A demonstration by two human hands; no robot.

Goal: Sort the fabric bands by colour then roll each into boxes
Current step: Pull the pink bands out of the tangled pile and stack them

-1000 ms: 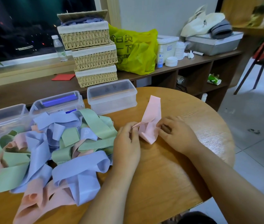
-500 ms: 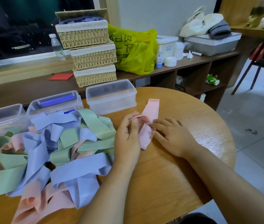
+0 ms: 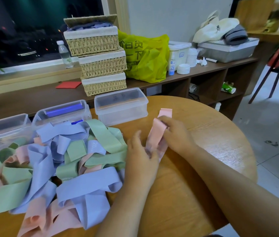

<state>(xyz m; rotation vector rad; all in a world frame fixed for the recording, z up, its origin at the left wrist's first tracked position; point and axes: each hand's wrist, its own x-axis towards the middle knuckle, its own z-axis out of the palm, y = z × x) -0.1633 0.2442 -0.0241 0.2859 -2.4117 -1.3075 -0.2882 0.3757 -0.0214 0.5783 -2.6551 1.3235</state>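
head | pale pink flat fabric band (image 3: 156, 136) held low over round wooden table (image 3: 217, 139), just right of mixed pile of lilac, green and pink bands (image 3: 49, 159) | right hand (image 3: 176, 134) fingers curled over its upper part; left hand (image 3: 140, 158) pinches its near end | bare tabletop from hands to right rim | clear rectangular plastic box (image 3: 120, 106) near, behind

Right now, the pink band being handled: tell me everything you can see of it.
The pink band is a pale pink, wide, flat strip of soft matte fabric, apparently doubled over on itself. It runs diagonally over the wooden table, right of the mixed pile. The right hand grips its upper part, with a short end sticking out beyond the fingers. The left hand holds the near end, where the fabric bunches. No print is visible.
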